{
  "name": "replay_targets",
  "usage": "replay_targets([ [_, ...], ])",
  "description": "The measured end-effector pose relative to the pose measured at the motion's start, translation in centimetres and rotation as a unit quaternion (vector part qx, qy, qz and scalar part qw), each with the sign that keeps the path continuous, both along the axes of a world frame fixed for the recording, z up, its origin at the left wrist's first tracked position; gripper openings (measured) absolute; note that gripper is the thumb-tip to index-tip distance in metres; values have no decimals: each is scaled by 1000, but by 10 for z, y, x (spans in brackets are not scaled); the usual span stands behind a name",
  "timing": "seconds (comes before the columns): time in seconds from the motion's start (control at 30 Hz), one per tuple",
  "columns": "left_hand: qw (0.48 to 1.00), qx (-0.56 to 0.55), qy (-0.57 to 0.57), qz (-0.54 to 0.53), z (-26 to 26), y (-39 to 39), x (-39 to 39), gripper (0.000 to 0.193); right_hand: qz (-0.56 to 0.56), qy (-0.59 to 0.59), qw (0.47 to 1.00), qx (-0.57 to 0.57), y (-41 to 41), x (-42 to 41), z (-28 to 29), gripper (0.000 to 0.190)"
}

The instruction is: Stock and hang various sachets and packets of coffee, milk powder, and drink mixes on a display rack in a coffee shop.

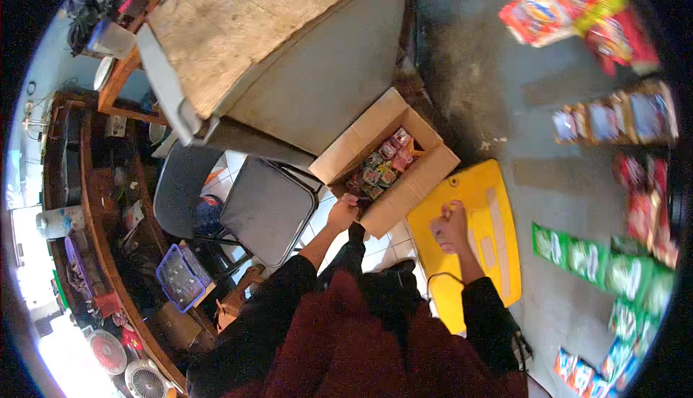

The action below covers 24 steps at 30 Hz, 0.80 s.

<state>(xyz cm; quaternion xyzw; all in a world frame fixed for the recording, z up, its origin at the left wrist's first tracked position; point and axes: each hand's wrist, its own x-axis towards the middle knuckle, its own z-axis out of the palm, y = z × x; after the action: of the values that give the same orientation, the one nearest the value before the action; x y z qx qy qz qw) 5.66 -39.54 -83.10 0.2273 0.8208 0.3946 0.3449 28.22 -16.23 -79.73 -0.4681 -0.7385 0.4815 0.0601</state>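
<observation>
An open cardboard box (pixel 414 181) stands on the floor in front of me, turned at an angle. Small wrapped packets (pixel 381 168) lie in it, some pinkish and some dark green. At its near left corner, the fingers of my left hand (pixel 343 213) are curled on the box's edge. My right hand (pixel 452 229) is to the right of the box, in front of a yellow plastic panel (pixel 482 179). Its fingers are loosely bent and apart, with nothing visible in them; blur hides the detail.
A grey folding chair (pixel 268 211) is left of the box, below a worn table (pixel 227 35). Strips of sachets (pixel 598 260) hang along the grey wall at right. Wooden shelving (pixel 108 246) and a purple basket (pixel 184 279) are on the left.
</observation>
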Motion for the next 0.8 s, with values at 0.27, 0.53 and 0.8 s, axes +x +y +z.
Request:
replay_targets([
  [0.27, 994, -95, -25, 39, -227, 36, -38, 21, 217, -152, 905, 332, 8, -130, -145, 27],
  [0.53, 995, -74, -17, -65, -496, 61, -58, 31, 165, -154, 930, 289, -14, -188, -165, 33],
  [0.8, 867, -336, 367, -25, -481, 171, 3, 45, 122, -277, 904, 304, 11, -167, -187, 29],
])
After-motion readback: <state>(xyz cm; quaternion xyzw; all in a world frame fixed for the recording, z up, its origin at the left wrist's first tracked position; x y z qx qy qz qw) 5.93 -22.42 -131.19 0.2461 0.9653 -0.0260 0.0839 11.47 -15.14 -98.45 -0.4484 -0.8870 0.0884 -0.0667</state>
